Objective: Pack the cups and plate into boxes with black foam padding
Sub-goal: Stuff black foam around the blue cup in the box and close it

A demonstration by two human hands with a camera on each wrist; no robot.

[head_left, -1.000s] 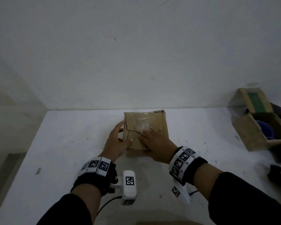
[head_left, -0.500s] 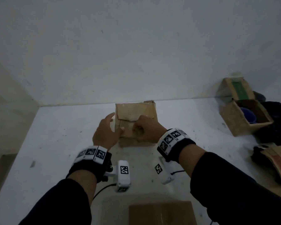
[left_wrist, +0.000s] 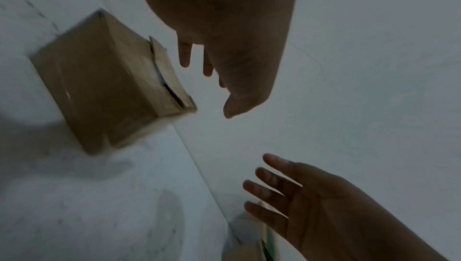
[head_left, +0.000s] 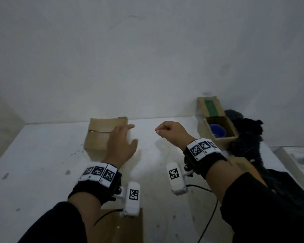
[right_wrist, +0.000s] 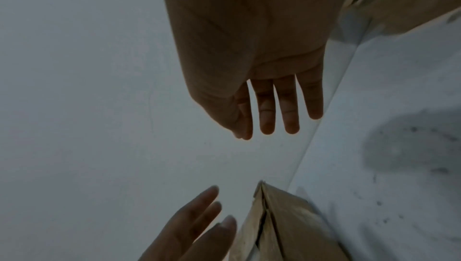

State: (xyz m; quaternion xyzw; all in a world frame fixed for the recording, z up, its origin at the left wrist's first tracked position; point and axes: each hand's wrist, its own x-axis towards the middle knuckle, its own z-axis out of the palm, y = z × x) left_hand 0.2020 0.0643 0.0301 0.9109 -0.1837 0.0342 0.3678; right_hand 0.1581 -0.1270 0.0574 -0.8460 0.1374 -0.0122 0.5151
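Note:
A closed brown cardboard box [head_left: 102, 135] [left_wrist: 104, 91] [right_wrist: 286, 225] sits at the back of the white table [head_left: 42, 163]. My left hand [head_left: 125, 137] [left_wrist: 224, 48] hovers over the box's right edge with fingers straight, holding nothing. Further right, my right hand [head_left: 170, 132] [right_wrist: 262, 68] hangs in the air, fingers relaxed and empty. An open cardboard box [head_left: 207, 135] at the back right holds a blue cup [head_left: 218, 132]. Black foam [head_left: 244, 137] is piled just right of that box.
A flat piece of cardboard [head_left: 119, 227] lies at the near table edge under my left wrist. Another cardboard box [head_left: 242, 165] shows behind my right forearm. A white object [head_left: 298, 160] stands at the far right. The wall runs close behind the boxes.
Both hands have let go of the closed box and lifted off it. The right hand has moved to the right, away from the box.

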